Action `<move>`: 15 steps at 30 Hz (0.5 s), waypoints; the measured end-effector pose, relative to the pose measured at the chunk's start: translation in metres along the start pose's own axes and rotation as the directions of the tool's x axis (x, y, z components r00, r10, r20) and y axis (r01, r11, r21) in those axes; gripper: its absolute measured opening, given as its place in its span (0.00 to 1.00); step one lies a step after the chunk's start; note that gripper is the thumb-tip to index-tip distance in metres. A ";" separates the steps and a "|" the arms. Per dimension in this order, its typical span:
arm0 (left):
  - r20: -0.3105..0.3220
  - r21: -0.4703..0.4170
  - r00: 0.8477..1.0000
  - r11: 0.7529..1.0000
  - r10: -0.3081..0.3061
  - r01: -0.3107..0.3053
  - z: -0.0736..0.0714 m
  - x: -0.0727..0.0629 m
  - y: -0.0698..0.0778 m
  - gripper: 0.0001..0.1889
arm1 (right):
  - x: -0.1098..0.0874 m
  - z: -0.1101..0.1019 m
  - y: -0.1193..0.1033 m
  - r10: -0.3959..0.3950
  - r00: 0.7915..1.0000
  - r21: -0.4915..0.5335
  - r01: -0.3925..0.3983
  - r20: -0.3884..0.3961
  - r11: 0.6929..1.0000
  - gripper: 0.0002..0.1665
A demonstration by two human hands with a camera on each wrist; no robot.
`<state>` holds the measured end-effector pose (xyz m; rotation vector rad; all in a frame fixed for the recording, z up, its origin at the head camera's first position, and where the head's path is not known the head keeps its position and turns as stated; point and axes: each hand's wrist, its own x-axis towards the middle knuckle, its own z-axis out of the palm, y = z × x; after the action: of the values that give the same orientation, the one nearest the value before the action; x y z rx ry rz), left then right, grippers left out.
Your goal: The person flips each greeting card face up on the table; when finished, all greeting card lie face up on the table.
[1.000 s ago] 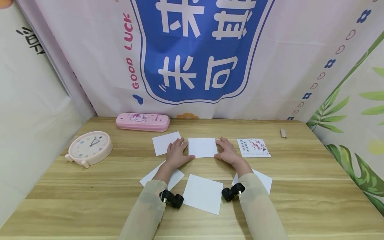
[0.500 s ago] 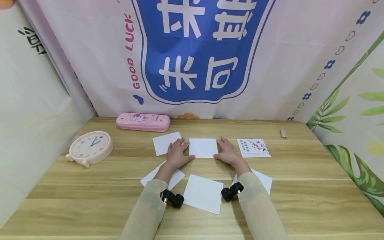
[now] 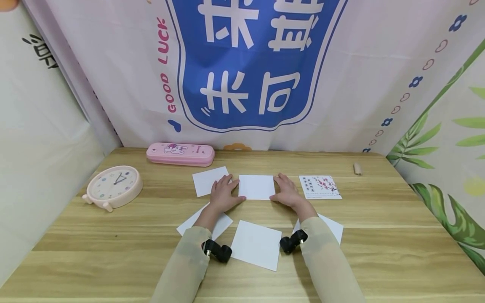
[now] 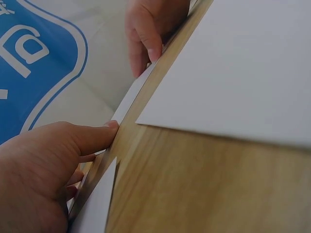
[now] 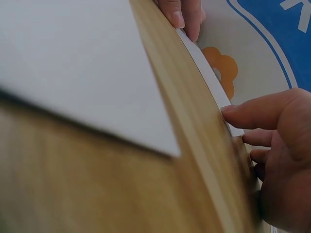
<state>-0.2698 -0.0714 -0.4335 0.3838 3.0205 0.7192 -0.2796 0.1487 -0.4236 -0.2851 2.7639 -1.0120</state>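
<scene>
A blank white card [image 3: 256, 187] lies on the wooden table between the two hands. My left hand [image 3: 224, 194] rests at its left side, thumb tip at the near corner and the other fingers spread along the edge. Mirroring it, my right hand [image 3: 288, 191] touches the right side, with its thumb at the near right corner. In the left wrist view the thumb of the left hand [image 4: 43, 165] meets the card's corner, fingers bent below. The right wrist view has the right hand [image 5: 286, 141] with its thumb on the card's end.
Around lie more white cards: a tilted one [image 3: 257, 245] in front, one [image 3: 206, 182] at back left, one [image 3: 223, 225] under the left forearm, one [image 3: 333, 227] by the right. A plum-blossom card [image 3: 320, 187], pink pencil case [image 3: 180, 154], clock [image 3: 115, 185] and small beige block [image 3: 358, 168] stand farther out.
</scene>
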 end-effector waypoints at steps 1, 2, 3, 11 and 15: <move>0.001 0.000 1.000 1.000 0.000 0.000 0.000 0.000 0.000 0.35 | 0.000 0.000 0.000 0.001 1.000 0.002 -0.001 0.002 1.000 0.43; 0.001 0.000 1.000 1.000 0.001 -0.001 0.000 0.000 0.000 0.35 | 0.000 -0.001 -0.001 0.000 1.000 0.009 0.000 0.004 1.000 0.43; 0.001 0.002 1.000 1.000 0.002 -0.002 0.000 0.000 0.000 0.35 | -0.001 -0.001 -0.001 0.002 1.000 0.017 -0.002 0.008 1.000 0.43; 0.000 -0.005 1.000 1.000 0.004 -0.004 -0.001 0.000 -0.001 0.35 | -0.002 -0.003 -0.003 0.010 1.000 0.090 -0.011 0.009 0.996 0.39; -0.002 -0.008 1.000 1.000 0.005 -0.005 -0.001 -0.001 0.000 0.35 | -0.002 -0.002 -0.003 0.027 1.000 0.146 -0.026 -0.005 0.989 0.37</move>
<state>-0.2694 -0.0724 -0.4329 0.3908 3.0187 0.7317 -0.2776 0.1483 -0.4195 -0.2224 2.6740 -1.2033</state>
